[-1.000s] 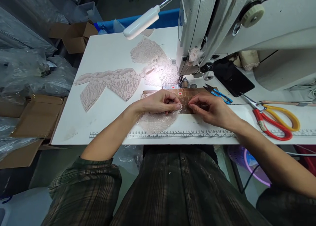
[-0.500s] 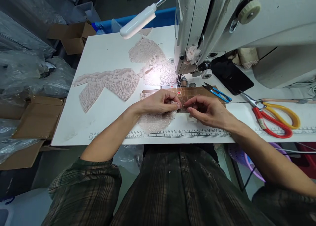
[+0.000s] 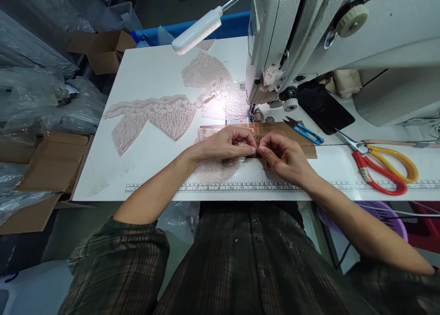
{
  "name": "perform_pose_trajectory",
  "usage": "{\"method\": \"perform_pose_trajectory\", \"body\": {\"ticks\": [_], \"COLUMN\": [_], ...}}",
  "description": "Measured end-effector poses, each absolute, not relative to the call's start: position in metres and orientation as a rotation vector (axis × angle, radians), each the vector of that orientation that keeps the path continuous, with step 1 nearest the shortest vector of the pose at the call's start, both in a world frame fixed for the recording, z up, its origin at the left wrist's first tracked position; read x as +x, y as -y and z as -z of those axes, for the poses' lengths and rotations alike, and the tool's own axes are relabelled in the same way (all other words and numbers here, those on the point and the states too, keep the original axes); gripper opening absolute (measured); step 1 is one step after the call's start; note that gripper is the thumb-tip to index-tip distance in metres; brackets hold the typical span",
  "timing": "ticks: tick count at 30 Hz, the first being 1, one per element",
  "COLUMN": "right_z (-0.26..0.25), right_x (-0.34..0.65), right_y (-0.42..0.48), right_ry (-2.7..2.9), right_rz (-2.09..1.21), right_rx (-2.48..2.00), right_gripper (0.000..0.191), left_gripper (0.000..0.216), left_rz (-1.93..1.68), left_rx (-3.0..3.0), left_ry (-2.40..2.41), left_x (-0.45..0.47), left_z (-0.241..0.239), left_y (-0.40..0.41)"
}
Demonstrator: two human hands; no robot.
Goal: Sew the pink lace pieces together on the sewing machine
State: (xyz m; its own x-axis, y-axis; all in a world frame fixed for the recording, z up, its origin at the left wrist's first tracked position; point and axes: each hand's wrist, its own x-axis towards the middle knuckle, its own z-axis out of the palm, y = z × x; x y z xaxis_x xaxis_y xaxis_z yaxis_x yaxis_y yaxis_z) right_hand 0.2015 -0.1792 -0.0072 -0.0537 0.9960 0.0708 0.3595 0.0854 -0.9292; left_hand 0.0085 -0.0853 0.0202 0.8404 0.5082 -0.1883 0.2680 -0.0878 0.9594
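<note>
Pinched at the edge of a pale pink lace piece [image 3: 220,170], my left hand [image 3: 228,143] rests over the brown taped strip [image 3: 305,145] in front of the sewing machine. My right hand [image 3: 283,154] is closed in a pinch, its fingertips touching or nearly touching those of the left. Whatever lies between the right fingertips is too small to make out. More lace pieces [image 3: 172,118] lie joined in a chain to the left, running up to lace [image 3: 227,99] beside the needle area, lit by the lamp.
The sewing machine [image 3: 268,44] stands at the right back, a white lamp [image 3: 197,30] beside it. Blue thread snips [image 3: 302,130], a black phone [image 3: 325,106] and red-and-yellow scissors [image 3: 381,163] lie to the right. A ruler strip [image 3: 220,189] runs along the front edge. Cardboard boxes [image 3: 55,161] stand left.
My right hand has moved left and its fingers have closed into a pinch against the left fingertips. The left hand keeps its hold on the lace. The view has shifted slightly.
</note>
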Motion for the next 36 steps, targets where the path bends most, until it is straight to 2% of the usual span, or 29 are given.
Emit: {"method": "perform_pose_trajectory", "body": {"ticks": [5, 9, 12, 14, 17, 19, 22, 24, 29, 36], "right_z": [0.004, 0.002, 0.005, 0.006, 0.003, -0.002, -0.008, -0.010, -0.008, -0.001], "right_x": [0.198, 0.189, 0.192, 0.208, 0.249, 0.271, 0.280, 0.268, 0.222, 0.209], "right_y": [0.184, 0.185, 0.180, 0.177, 0.176, 0.179, 0.183, 0.182, 0.172, 0.166], "right_ry": [1.552, 1.804, 2.130, 2.265, 2.142, 1.974, 1.761, 1.640, 1.492, 1.350], "right_rz": [-0.825, -0.707, -0.362, -0.118, 0.025, -0.084, -0.455, -0.762, -1.398, -1.403], "right_rx": [-1.328, -1.092, -1.007, -1.126, -1.569, -1.771, -1.751, -1.639, -1.415, -1.388], "right_gripper": [0.016, 0.006, 0.018, 0.020, 0.010, 0.003, 0.028, 0.041, 0.049, 0.048], "left_gripper": [0.007, 0.015, 0.020, 0.020, 0.019, 0.020, 0.034, 0.036, 0.038, 0.043], "left_rz": [-0.263, -0.137, -0.064, -0.025, -0.045, -0.088, -0.120, -0.144, -0.205, -0.263], "left_rx": [1.651, 1.660, 1.702, 1.707, 1.654, 1.577, 1.465, 1.435, 1.424, 1.425], "left_ry": [-0.535, -0.406, -0.333, -0.319, -0.404, -0.467, -0.475, -0.477, -0.503, -0.497], "left_x": [0.006, 0.002, -0.001, -0.003, -0.003, -0.002, 0.001, 0.003, 0.004, 0.004], "left_z": [-0.019, -0.021, -0.023, -0.024, -0.023, -0.019, -0.013, -0.009, -0.005, -0.002], "left_y": [0.080, 0.076, 0.074, 0.075, 0.075, 0.075, 0.076, 0.076, 0.079, 0.080]}}
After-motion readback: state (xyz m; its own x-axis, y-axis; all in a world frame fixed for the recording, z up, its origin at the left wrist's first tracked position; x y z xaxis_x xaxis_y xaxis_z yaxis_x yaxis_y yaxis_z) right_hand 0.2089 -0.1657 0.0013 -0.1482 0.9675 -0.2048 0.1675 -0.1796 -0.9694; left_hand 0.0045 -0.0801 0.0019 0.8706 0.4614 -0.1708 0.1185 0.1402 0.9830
